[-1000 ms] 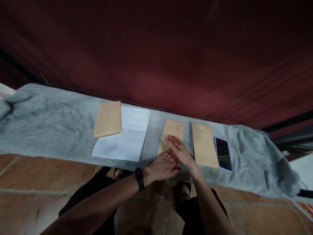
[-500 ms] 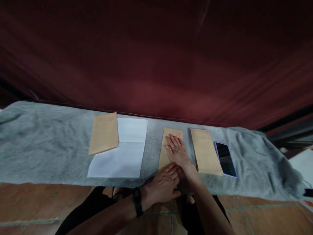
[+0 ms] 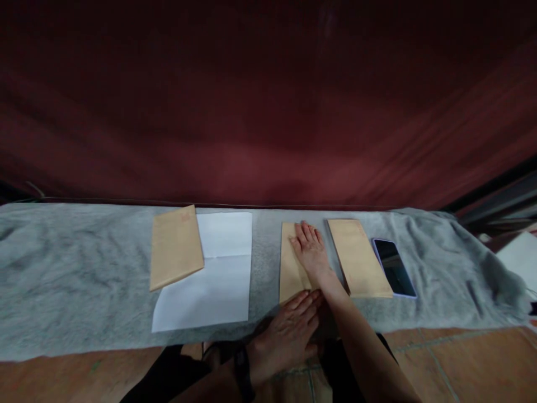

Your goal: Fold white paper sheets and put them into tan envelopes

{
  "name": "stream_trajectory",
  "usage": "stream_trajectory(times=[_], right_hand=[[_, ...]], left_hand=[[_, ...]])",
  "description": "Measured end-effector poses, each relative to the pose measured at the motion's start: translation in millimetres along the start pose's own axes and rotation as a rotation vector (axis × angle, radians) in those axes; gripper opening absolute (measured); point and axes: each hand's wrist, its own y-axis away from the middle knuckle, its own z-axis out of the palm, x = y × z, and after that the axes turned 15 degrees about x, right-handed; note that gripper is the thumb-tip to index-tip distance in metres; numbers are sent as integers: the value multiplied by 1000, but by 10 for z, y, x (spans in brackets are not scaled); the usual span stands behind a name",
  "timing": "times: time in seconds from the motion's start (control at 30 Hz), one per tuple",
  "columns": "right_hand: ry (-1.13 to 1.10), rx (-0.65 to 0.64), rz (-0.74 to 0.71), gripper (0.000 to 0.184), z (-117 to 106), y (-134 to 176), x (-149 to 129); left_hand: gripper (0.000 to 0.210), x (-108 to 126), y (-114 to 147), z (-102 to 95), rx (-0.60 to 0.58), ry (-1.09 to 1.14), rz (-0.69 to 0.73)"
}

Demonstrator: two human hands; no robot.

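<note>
A brown paper envelope [image 3: 289,266] lies on the grey cloth in front of me, under both hands. My right hand [image 3: 310,246] is flat on its upper right part, fingers stretched toward the far edge. Across the near end of the envelope rests my left hand [image 3: 293,322], fingers extended and lying flat, with a dark band on the wrist. Part of the envelope is hidden by the hands. To the right sit more brown envelopes [image 3: 358,257], apparently stacked. At the left, another brown envelope [image 3: 176,246] overlaps a creased white sheet of paper [image 3: 224,285].
A phone [image 3: 394,267] with a purple edge lies right of the stacked envelopes. Grey fabric [image 3: 84,268] covers the long narrow surface. Behind it rises a dark red wall-like surface [image 3: 251,140]. Tiled floor [image 3: 470,358] shows below the near edge.
My right hand has shifted toward the envelope's right side, uncovering more of its left part. My left hand stays at the near end. The whole view has tilted slightly.
</note>
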Motion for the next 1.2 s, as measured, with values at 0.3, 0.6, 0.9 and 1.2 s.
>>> stream_trajectory(times=[0.3,0.6,0.9,1.2], right_hand=[[-73,-154,-137,64,-151,177,-21],[-147,-233,-173,63,-367,385,-75],[-250,-332,-191,60,-600,568,-49],[-378,-482,-234,59,-826,627,-18]], left_hand=[[65,8,46,-31,26,-31,24],[65,23,15,-1,32,-58,11],[55,106,-54,-54,50,-57,-50],[47,108,-8,37,47,-101,-55]])
